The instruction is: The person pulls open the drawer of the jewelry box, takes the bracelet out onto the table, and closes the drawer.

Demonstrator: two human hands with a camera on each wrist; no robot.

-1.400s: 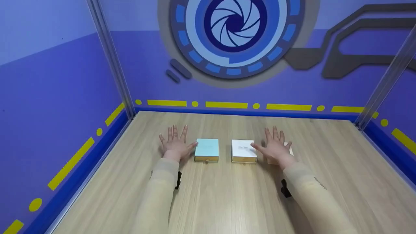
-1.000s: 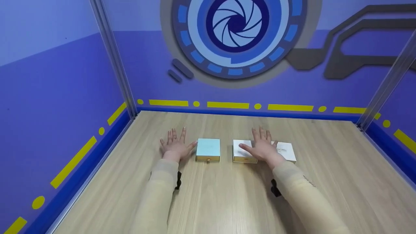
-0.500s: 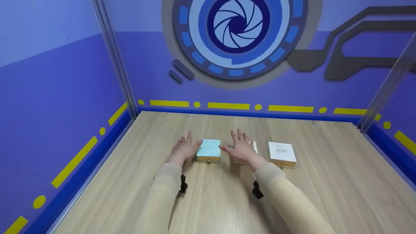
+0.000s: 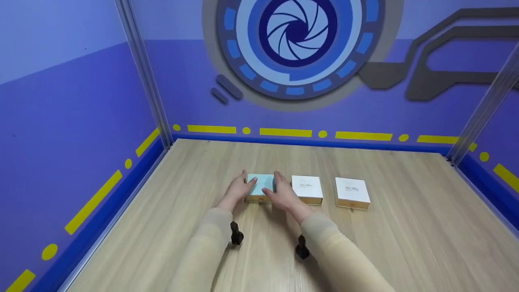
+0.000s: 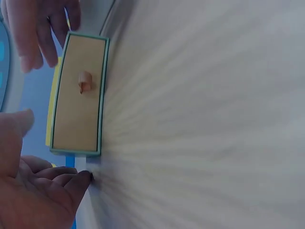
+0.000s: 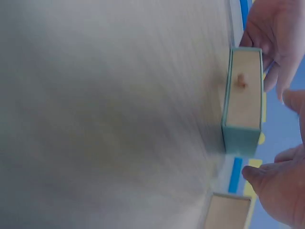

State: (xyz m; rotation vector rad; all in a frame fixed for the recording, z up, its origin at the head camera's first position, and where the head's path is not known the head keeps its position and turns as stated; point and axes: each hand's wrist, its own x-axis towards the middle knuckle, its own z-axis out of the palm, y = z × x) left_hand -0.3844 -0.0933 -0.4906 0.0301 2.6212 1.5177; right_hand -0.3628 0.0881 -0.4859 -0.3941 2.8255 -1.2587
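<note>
A mint-green drawer box (image 4: 262, 181) lies flat on the table, its tan drawer front (image 5: 76, 114) and small ribbon pull (image 5: 85, 81) facing me. My left hand (image 4: 238, 190) is at the box's left side, thumb over the near-left top. On the opposite side is my right hand (image 4: 283, 195), its thumb over the top and its fingers along the right edge. Both hands have loosely bent fingers, not closed round the box. In the right wrist view a gap shows between the right fingers (image 6: 252, 175) and the box; whether the left fingers touch it is unclear.
Right of the mint box stands a white drawer box (image 4: 307, 185) with small print on its lid. A second white box (image 4: 352, 190) sits farther right. The wood-grain table (image 4: 259, 251) meets blue-purple walls (image 4: 182, 81) at the back and sides.
My right hand has swept left, past both white boxes, to the mint box's right side. My left hand has moved slightly right and turned inward. The boxes stay in place.
</note>
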